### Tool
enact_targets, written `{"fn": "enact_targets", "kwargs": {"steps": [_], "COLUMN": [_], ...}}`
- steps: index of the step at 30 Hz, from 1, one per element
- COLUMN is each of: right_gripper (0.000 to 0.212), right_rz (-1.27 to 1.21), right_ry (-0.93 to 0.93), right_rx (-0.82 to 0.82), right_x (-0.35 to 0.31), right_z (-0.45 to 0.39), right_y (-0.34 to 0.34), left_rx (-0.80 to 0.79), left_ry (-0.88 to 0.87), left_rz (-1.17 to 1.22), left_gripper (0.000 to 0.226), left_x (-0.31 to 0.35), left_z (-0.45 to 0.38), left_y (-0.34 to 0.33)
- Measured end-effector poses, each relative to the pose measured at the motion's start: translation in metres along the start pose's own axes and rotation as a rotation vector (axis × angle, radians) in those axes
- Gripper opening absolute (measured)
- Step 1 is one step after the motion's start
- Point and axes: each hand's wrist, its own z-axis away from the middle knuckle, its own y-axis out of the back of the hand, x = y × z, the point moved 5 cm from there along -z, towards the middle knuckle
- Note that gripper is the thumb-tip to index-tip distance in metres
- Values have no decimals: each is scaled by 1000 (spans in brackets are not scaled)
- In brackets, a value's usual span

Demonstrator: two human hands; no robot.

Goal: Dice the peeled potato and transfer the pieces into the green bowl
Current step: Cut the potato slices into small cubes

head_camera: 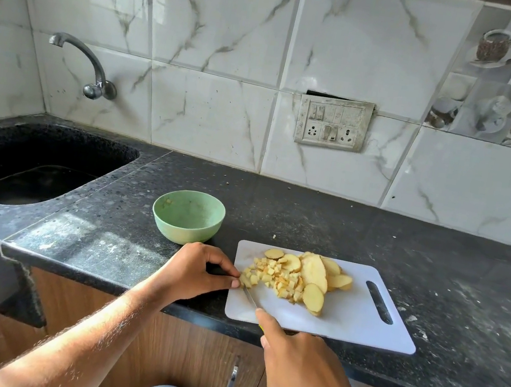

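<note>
A white cutting board (pixel 344 319) lies on the dark counter. On it are a pile of small potato dice (pixel 274 279) and several larger potato slices (pixel 315 273). My left hand (pixel 199 272) pinches a few dice at the pile's left edge. My right hand (pixel 304 369) grips a knife (pixel 250 298); its blade lies on the board and points toward the dice. The green bowl (pixel 188 216) stands behind my left hand with a few potato bits inside.
A black sink (pixel 29 166) with a wall tap (pixel 90 69) is at the left. A switch panel (pixel 332 122) sits on the tiled wall. Wooden cabinet doors with handles (pixel 231 380) are below the counter edge.
</note>
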Motion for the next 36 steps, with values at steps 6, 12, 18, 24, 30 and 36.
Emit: {"fn": "enact_targets", "kwargs": {"steps": [6,12,18,24,30,36], "right_gripper": [46,39,34,33,32,30], "right_rz": [-70,-492,-1165,-1275,-1413,-1504], "right_ry": [-45,-100,-258,-258,-291,-318], "right_rx": [116,284,456,456,469,514], "right_x": [30,104,158,162,169,173], "right_z": [6,-14,-23,-26,-24,-22], "right_y": [12,24,10,5,2,3], "left_rx": [1,38,50,42,17,-19], "left_ry": [2,22,63,126,95,0], "left_rz": [-5,1,-15,-18,-27,-4], "left_gripper": [15,19,16,15,15,11], "left_x": [0,4,6,8,23,59], "left_z": [0,4,1,-5,-17,-38], "left_y": [-1,0,-1,-7,-18,-30]}}
